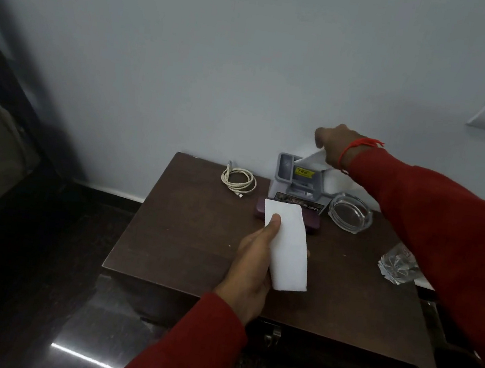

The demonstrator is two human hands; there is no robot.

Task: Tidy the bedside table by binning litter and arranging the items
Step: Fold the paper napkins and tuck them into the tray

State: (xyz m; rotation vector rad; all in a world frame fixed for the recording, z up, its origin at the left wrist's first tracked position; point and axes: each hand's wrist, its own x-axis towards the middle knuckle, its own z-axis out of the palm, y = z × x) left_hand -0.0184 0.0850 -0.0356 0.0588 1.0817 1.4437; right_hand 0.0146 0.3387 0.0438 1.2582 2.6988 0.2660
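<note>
White tissue [288, 246]: held flat by the left hand [250, 266], thumb on top.
Right hand [336, 142]: stretched over the bench [196, 239], fingers pinching a paper sheet [313, 159] at the grey organiser [295, 178].

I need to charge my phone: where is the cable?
In the head view, the coiled white cable lies at the table's far left, near the wall, just left of the grey organiser.

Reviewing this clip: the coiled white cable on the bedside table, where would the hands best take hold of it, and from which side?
Probably from above, pinching across the bundled loops of the coiled white cable at its near-left arc. It lies flat on the bedside table with open space left of it; the grey organizer stands to its right.
</note>
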